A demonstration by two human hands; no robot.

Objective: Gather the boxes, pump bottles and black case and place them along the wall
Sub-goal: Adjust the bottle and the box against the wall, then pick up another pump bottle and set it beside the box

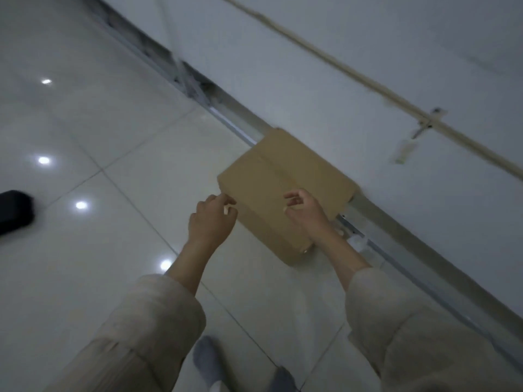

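A brown cardboard box lies flat on the tiled floor, its far side against the white wall. My left hand hovers at the box's near-left corner with the fingers loosely curled and nothing in them. My right hand is over the box's near edge, fingers bent and apart, also holding nothing. Whether either hand touches the box I cannot tell. A black case sits on the floor at the far left edge, partly cut off. No pump bottles are in view.
A metal rail runs along the foot of the wall. A thin cable with a small white tag crosses the wall. My grey-socked feet stand at the bottom. Glossy white floor tiles spread to the left.
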